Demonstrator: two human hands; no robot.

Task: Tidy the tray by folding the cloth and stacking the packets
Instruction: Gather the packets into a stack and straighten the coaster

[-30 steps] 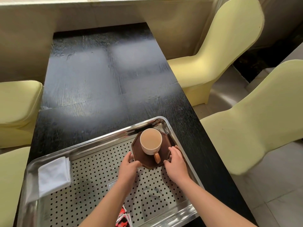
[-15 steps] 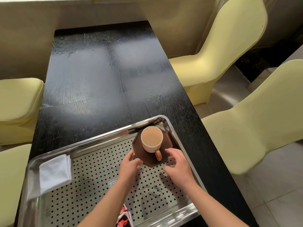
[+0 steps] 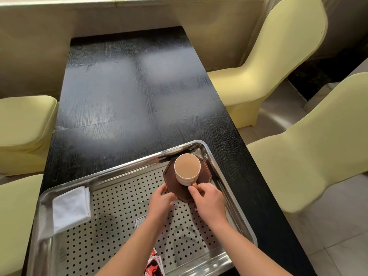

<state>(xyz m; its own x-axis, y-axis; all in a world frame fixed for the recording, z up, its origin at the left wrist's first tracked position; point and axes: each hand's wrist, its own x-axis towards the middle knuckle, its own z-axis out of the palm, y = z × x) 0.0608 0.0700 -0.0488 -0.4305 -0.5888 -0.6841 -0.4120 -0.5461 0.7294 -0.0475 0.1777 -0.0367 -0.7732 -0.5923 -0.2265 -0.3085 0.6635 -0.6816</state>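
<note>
— Any legible labels?
— None. Packets [image 3: 153,268] at the tray's [image 3: 127,166] 6 o'clock, print blurred; cloth [image 3: 70,209] folded at 9. Left hand [image 3: 160,203] pinches saucer [image 3: 172,181]; right hand [image 3: 210,199], open earlier, now pinches cup handle [image 3: 194,185].

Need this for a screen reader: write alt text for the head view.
The right hand pinches the handle of a full cup while the left hand holds its saucer, on a metal tray with a folded cloth and packets.

The tray [image 3: 127,167] is finished in silver, patterned with rows of dark holes. The cloth [image 3: 70,209] is white, the packets [image 3: 153,268] red and black, the saucer [image 3: 170,180] dark brown, the cup [image 3: 185,181] cream, the surface [image 3: 123,92] black and wood-grained.
</note>
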